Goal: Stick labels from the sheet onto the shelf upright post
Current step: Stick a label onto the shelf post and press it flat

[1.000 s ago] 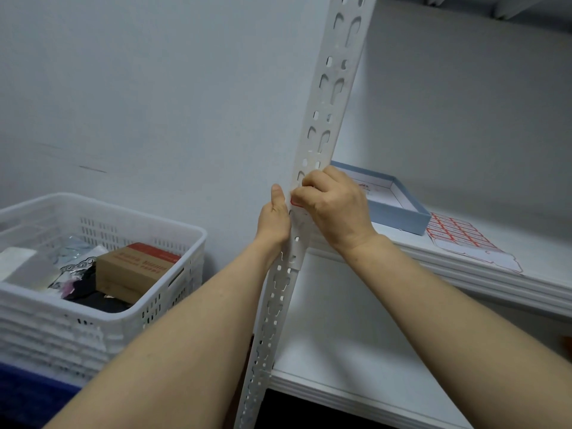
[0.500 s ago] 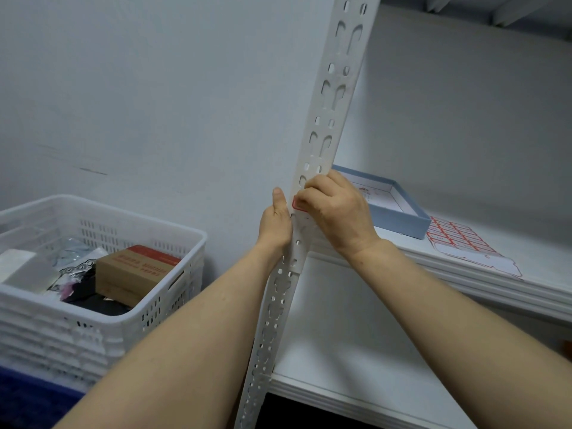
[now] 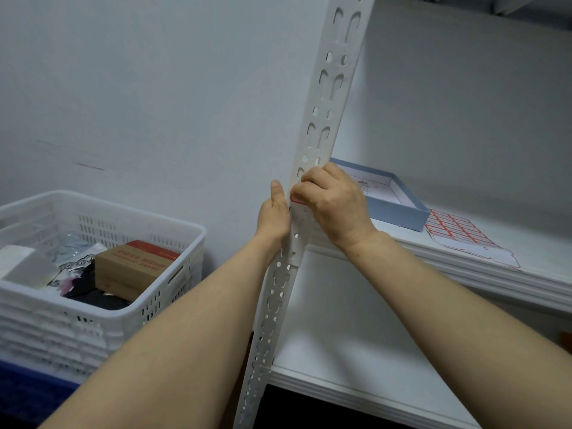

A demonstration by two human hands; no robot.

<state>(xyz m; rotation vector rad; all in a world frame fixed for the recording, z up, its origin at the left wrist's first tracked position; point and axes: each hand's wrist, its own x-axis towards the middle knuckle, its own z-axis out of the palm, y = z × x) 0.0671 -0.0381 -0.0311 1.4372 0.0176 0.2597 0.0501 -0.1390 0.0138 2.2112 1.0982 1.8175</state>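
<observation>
Fingers (image 3: 305,193) of the right hand (image 3: 335,209) curl onto a red-edged white paper label (image 3: 294,199), pinning it to the slotted white metal shelf post (image 3: 328,97) that the left hand (image 3: 274,213) steadies, its own fingers hidden; uneven pressure could crease or skew it over a slot.

1. Plain pale grey wall (image 3: 139,88) behind and left of the left hand (image 3: 274,218), faintly scuffed.
2. Right of the right hand (image 3: 335,205), a white upper shelf board (image 3: 541,270); the lower shelf board (image 3: 356,342) sits beneath.
3. Low left, a white slatted crate (image 3: 46,335) on a dark blue surface (image 3: 24,394).
4. Soft, even light throughout.
</observation>
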